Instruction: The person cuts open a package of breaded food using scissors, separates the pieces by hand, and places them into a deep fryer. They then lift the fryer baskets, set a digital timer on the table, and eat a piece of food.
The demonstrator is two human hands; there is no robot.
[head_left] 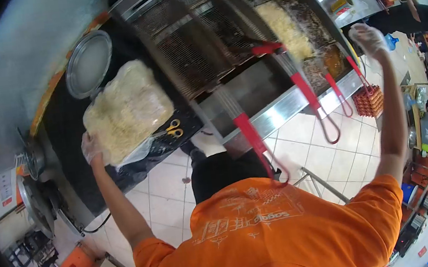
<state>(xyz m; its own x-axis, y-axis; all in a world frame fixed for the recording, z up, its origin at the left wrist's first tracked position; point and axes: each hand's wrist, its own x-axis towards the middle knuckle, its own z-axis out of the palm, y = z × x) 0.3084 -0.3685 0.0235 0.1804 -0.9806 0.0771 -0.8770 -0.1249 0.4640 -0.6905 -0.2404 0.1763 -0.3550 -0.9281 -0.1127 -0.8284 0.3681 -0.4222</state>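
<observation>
My left hand [91, 148], in a clear glove, is closed at the left edge of a large clear plastic bag of pale fries [125, 113]. The bag lies on the black counter, its fingers-side edge partly hiding my fingertips. My right hand [369, 41], also gloved, is raised beyond the far right side of the fryer with its fingers apart and nothing visible in it. Closest to it are the fryer's oil vat [331, 58] and pale fries [283, 24] frying there. Yellow-handled scissors [173, 129] lie at the bag's right edge.
Fryer baskets [181, 46] with red handles [249, 134] jut toward me over the fryer's steel front. A round metal lid or tray [88, 63] lies behind the bag. A stack of egg trays [369, 101] stands at right. Another person's dark sleeve [404, 19] shows beyond.
</observation>
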